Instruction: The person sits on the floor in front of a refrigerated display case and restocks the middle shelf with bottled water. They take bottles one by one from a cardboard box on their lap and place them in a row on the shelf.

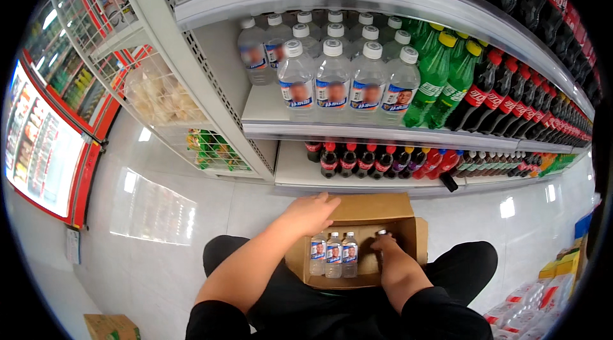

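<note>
A brown cardboard box [377, 208] sits on the floor between my knees, in front of a drinks shelf. Three clear water bottles [333, 254] with white caps and blue labels stand upright in its left half. My left hand [313, 211] rests on the box's far left flap, fingers bent over the edge, holding nothing. My right hand [386, 247] is down inside the box, closed around the top of another bottle [382, 234] whose cap shows just above my fingers.
The middle shelf [383, 132] holds rows of the same water bottles [348, 81], then green bottles [440, 75] and dark cola bottles [504, 94]. Small dark bottles [364, 160] fill the bottom shelf. Wrapped bottle packs [530, 308] lie at right; a small box [112, 327] lies lower left.
</note>
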`<action>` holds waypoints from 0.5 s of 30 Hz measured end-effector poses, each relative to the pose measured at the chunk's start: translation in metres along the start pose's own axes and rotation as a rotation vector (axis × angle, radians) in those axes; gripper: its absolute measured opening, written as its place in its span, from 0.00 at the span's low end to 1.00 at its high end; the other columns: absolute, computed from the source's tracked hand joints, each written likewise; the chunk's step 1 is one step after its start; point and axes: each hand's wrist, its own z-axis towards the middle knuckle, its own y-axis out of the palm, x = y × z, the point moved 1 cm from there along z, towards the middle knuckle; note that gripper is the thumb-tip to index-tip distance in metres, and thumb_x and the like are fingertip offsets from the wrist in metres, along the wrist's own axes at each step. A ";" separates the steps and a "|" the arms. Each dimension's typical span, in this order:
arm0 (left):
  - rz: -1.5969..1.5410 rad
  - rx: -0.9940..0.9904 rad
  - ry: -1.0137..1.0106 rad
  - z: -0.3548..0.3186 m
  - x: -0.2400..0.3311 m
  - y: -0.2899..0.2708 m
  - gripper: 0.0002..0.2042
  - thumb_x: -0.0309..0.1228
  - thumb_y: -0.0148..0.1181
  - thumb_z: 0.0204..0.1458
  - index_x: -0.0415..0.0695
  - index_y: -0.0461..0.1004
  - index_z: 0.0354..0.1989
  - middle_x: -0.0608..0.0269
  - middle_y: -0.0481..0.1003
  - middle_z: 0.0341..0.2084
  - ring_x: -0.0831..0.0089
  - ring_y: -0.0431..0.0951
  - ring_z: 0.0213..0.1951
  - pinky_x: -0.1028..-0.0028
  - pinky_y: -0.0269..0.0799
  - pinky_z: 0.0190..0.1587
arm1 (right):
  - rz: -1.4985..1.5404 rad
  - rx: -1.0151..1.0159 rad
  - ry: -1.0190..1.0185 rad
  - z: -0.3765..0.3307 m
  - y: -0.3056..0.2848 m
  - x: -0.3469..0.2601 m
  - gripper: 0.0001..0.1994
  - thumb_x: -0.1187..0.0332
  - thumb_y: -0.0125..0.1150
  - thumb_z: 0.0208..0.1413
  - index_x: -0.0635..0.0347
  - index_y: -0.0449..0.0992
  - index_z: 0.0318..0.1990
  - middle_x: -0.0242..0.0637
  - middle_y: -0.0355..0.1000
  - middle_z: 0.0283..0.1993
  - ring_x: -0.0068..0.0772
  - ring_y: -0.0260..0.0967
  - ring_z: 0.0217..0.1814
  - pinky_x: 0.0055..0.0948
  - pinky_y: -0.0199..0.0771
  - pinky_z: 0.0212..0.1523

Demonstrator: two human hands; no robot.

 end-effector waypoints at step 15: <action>-0.195 -0.420 -0.169 0.014 0.013 0.239 0.27 0.45 0.65 0.54 0.41 0.75 0.58 0.40 0.79 0.48 0.45 0.79 0.53 0.53 0.74 0.55 | -0.010 -0.331 -0.254 -0.042 -0.024 -0.105 0.32 0.50 0.70 0.49 0.48 0.77 0.63 0.48 0.71 0.67 0.41 0.68 0.69 0.44 0.66 0.67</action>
